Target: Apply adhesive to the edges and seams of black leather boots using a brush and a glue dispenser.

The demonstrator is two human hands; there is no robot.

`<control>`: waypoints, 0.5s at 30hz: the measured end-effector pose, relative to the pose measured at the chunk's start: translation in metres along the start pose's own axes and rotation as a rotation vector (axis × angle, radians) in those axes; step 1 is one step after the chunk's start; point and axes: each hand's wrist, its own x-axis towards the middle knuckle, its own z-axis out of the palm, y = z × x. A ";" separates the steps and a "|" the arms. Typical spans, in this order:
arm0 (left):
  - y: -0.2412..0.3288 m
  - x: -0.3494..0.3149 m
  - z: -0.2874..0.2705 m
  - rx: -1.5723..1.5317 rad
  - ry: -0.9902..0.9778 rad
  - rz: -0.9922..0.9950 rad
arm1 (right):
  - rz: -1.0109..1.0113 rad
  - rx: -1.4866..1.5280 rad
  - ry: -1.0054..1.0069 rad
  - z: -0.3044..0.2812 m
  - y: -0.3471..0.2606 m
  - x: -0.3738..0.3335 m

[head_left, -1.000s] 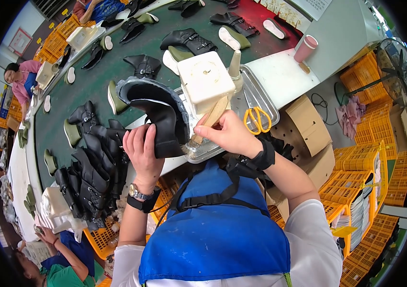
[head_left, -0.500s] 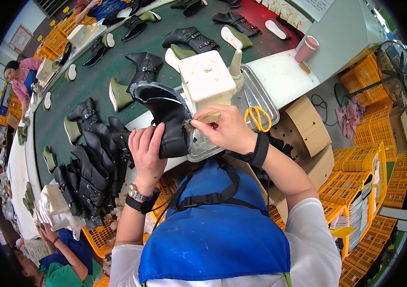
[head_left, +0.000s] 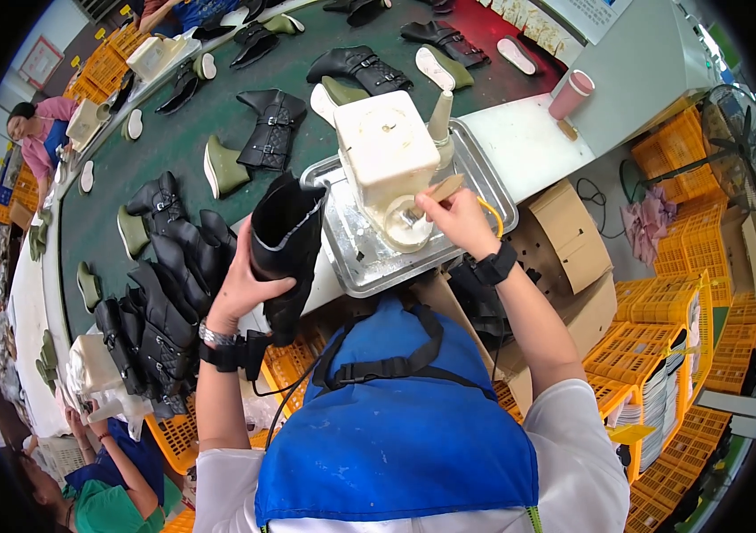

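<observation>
My left hand (head_left: 243, 289) is closed round a black boot upper (head_left: 287, 249), with its open top turned upward and away from the tray. In my right hand (head_left: 462, 222) is a brush with a flat wooden handle (head_left: 445, 189), pinched between thumb and fingers. Its bristle end reaches into a small round pot (head_left: 403, 243) of white paste, so the tip is partly hidden. The pot adjoins a white plastic container (head_left: 389, 147). Both stand on a metal tray (head_left: 329, 209). A pale conical nozzle bottle (head_left: 439, 115) rises beside the container.
Black boot uppers (head_left: 273, 129) and green wedge soles (head_left: 225, 167) lie on the dark green belt (head_left: 178, 147). More uppers (head_left: 165, 311) are heaped left. Yellow scissors (head_left: 491, 215) show behind my right hand. A cardboard box (head_left: 565, 235) and orange crates (head_left: 644, 333) stand right. Other people work leftward.
My right hand has moved the brush from the boot upper to the paste pot. My left hand has shifted left with the boot upper and turned it, uncovering the tray.
</observation>
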 end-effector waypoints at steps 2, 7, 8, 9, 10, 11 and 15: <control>-0.006 0.000 -0.013 -0.169 -0.075 -0.059 | -0.010 -0.068 -0.023 0.005 0.025 -0.003; 0.000 -0.006 -0.021 -0.385 -0.416 -0.283 | -0.027 -0.231 -0.123 0.022 0.045 -0.003; 0.000 -0.006 -0.022 -0.396 -0.439 -0.292 | -0.012 -0.252 -0.135 0.022 0.042 -0.004; -0.001 -0.006 -0.023 -0.395 -0.427 -0.291 | -0.020 -0.249 -0.143 0.019 0.034 -0.004; -0.005 -0.006 -0.024 -0.391 -0.477 -0.300 | -0.029 -0.326 -0.182 0.015 0.027 -0.004; -0.009 -0.006 -0.026 -0.387 -0.525 -0.309 | -0.040 -0.402 -0.221 0.012 0.024 -0.003; -0.023 -0.004 -0.028 -0.464 -0.608 -0.315 | -0.035 -0.413 -0.252 -0.011 0.026 -0.001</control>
